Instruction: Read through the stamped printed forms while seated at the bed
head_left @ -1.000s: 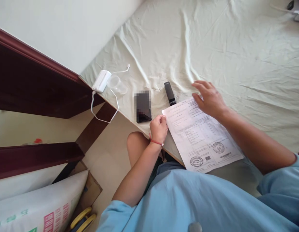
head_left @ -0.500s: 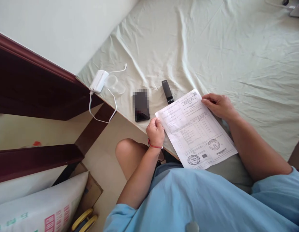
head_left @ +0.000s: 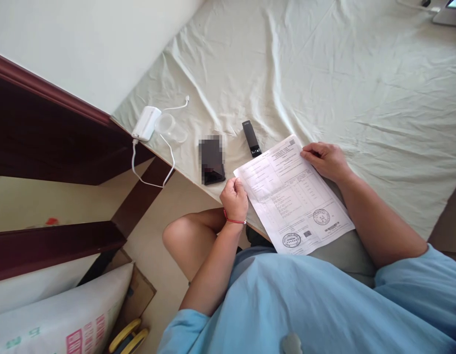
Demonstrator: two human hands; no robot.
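Observation:
A printed paper document (head_left: pixel 287 191) with round and oval stamps and a barcode lies tilted over my lap and the bed's edge. My left hand (head_left: pixel 234 197), with a red bracelet on its wrist, pinches the sheet at its left corner. At the upper right edge, my right hand (head_left: pixel 325 160) grips the paper between thumb and fingers. Just beyond the top of the sheet is a slim black device (head_left: pixel 251 137). A black phone (head_left: pixel 212 160), partly pixelated, rests left of it, near my left hand.
A white power adapter (head_left: pixel 146 123) with a cable and a clear plastic cup (head_left: pixel 170 128) sit at the bed's left edge. The wrinkled pale sheet (head_left: pixel 323 78) covers the bed. Dark red wooden furniture (head_left: pixel 58 123) and a printed white sack (head_left: pixel 65 309) stand left. A laptop (head_left: pixel 449 17) shows top right.
The view has shifted slightly, so most things appear a little further left. My bent knee has moved left. Both hands keep their hold on the paper.

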